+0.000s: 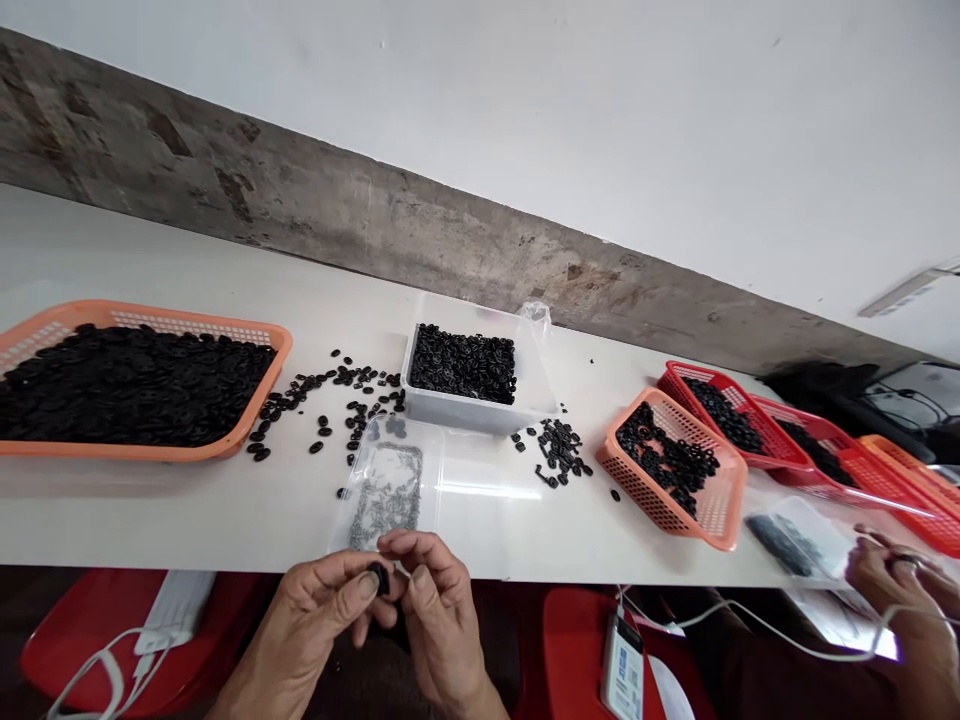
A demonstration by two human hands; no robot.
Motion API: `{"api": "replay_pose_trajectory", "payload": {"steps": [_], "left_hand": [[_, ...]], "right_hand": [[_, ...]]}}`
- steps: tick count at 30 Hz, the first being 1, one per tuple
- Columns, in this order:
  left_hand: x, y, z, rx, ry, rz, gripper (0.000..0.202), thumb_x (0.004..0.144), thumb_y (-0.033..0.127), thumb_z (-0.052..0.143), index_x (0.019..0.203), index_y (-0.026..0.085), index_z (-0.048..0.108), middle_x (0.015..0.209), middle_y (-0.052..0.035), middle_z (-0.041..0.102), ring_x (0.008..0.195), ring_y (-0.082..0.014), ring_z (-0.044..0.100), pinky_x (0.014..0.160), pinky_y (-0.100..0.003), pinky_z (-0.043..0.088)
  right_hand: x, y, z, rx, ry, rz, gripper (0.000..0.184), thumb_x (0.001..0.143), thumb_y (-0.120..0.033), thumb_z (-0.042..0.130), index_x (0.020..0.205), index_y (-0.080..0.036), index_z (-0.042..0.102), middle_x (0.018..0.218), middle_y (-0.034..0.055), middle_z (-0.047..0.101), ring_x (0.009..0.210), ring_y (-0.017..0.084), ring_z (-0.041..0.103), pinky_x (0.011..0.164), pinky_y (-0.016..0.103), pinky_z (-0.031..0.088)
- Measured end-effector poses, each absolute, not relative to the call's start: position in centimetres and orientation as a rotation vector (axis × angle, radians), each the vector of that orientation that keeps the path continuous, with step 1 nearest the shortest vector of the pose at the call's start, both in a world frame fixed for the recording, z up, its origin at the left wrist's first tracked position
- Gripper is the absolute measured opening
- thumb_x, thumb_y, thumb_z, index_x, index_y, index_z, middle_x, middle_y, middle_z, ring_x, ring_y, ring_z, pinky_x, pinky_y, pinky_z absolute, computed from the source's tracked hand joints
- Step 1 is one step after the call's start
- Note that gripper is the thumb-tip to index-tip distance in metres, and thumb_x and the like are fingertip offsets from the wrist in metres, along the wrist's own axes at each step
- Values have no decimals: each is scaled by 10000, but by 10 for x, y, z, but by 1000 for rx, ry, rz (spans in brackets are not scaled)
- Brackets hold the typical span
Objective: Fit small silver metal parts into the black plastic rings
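Note:
My left hand (pixel 319 610) pinches a small black oval plastic piece (pixel 379 578) between thumb and fingers, just off the table's front edge. Close beside it, my right hand (pixel 436 610) has its thumb pressed to its fingers. Whatever sits in that pinch is too small to make out. Beyond my fingers lies a shallow clear plastic tray (pixel 431 480) with many tiny metal parts (pixel 386 495) in it. Loose black oval pieces (pixel 364 378) are scattered left of and behind this tray. A deeper clear bin (pixel 457 408) behind it holds a heap of small black parts (pixel 465 365).
A large orange basket (pixel 281 345) full of black pieces stands left. Right of the bin lie a loose black pile (pixel 561 450), a smaller orange basket (pixel 727 510) and red baskets (pixel 675 375). Another person's hands (pixel 892 575) work far right. Red stools (pixel 566 640) and cables are below.

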State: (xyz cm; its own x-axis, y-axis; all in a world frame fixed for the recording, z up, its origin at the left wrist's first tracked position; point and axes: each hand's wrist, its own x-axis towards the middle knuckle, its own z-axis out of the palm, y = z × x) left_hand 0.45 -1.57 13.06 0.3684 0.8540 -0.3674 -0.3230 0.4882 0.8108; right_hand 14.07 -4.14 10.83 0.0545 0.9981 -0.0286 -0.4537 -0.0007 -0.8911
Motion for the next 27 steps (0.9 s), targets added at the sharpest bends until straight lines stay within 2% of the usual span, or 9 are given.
{"api": "replay_pose_trajectory", "payload": {"steps": [2, 4, 6, 9, 13, 18, 21, 25, 27], "left_hand": [[5, -15, 129, 681, 911, 930, 155, 692, 328, 766, 798, 217, 788, 728, -19, 749, 679, -131, 627, 644, -169, 486], [7, -16, 127, 636, 920, 981, 177, 665, 329, 781, 814, 235, 794, 849, -30, 770, 853, -183, 645, 809, -220, 491], [10, -16, 127, 604, 913, 994, 196, 659, 340, 777, 828, 243, 795, 951, -49, 768, 1024, -249, 615, 950, -311, 442], [12, -17, 129, 600, 889, 989, 188, 678, 344, 758, 835, 248, 795, 998, -65, 761, 1114, -293, 577, 1048, -405, 349], [12, -18, 131, 611, 855, 972, 180, 673, 326, 763, 838, 260, 795, 947, -64, 769, 1060, -287, 606, 1030, -419, 369], [9, -20, 126, 604, 928, 980, 147, 598, 325, 811, 722, 247, 800, 812, -47, 757, 892, -239, 636, 891, -335, 475], [7, -20, 122, 648, 938, 999, 106, 601, 311, 809, 678, 239, 792, 838, -40, 733, 888, -222, 621, 846, -296, 487], [3, -20, 122, 721, 962, 960, 99, 626, 288, 793, 602, 197, 764, 838, -43, 689, 862, -211, 603, 812, -282, 487], [0, -19, 123, 754, 920, 933, 117, 655, 278, 776, 588, 185, 753, 778, -30, 670, 798, -189, 596, 767, -263, 491]], "right_hand": [[140, -43, 110, -930, -865, 1319, 333, 859, -473, 592, 1017, -188, 660, 1046, 100, 584, 909, 213, 562, 803, 335, 451], [140, -43, 112, -969, -963, 1267, 342, 836, -479, 620, 1016, -191, 662, 1084, 103, 559, 943, 223, 546, 818, 335, 448], [140, -43, 114, -1025, -1050, 1204, 355, 786, -483, 677, 998, -198, 670, 1106, 102, 548, 999, 241, 527, 849, 341, 440], [138, -44, 115, -1092, -1128, 1110, 310, 755, -446, 724, 959, -216, 681, 1084, 90, 561, 1036, 257, 524, 909, 375, 423], [136, -43, 119, -1100, -1156, 1049, 105, 832, -328, 658, 850, -227, 683, 1009, 76, 588, 967, 241, 568, 886, 395, 442], [136, -43, 123, -1112, -1180, 960, 92, 828, -267, 631, 760, -207, 613, 868, 54, 585, 849, 213, 569, 794, 353, 461], [136, -46, 119, -1168, -1157, 921, 60, 807, -238, 641, 837, -207, 600, 836, 38, 575, 807, 194, 554, 745, 310, 456], [138, -51, 111, -1139, -1177, 892, 311, 806, -198, 633, 1111, -236, 582, 847, 26, 580, 791, 179, 549, 742, 295, 455], [141, -51, 110, -1098, -1245, 892, 337, 809, -185, 630, 1137, -255, 598, 819, 16, 573, 759, 170, 545, 723, 289, 452]]}}
